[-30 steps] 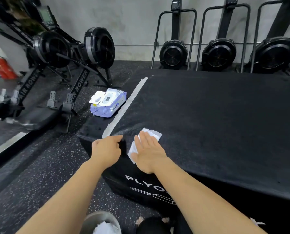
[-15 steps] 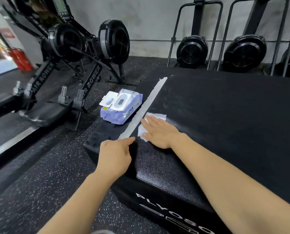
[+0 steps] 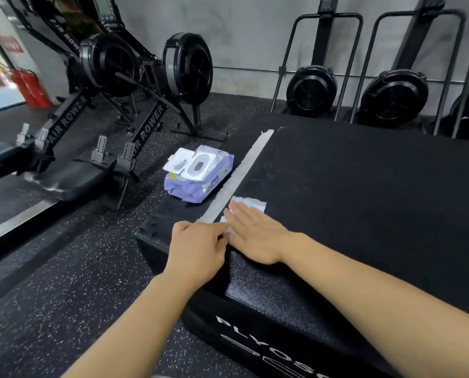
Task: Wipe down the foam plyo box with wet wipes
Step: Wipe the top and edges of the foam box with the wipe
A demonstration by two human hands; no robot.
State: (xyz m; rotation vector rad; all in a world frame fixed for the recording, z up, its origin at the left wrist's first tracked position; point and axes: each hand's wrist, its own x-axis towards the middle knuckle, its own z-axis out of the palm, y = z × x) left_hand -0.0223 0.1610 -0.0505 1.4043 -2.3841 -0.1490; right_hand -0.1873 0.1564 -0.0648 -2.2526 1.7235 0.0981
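**Bare Arms**

The left forearm (image 3: 135, 317) and right forearm (image 3: 364, 282) are bare along their whole visible length, wrists included. The left grip (image 3: 198, 249) and right grip (image 3: 255, 236), at the black foam plyo box's (image 3: 364, 186) near left corner, are bare too.

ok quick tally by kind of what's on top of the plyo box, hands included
hands: 2 (left hand, right hand)
wet wipe, flat under the right hand: 1
wipes pack, lid open: 1
white strip: 1
total: 5
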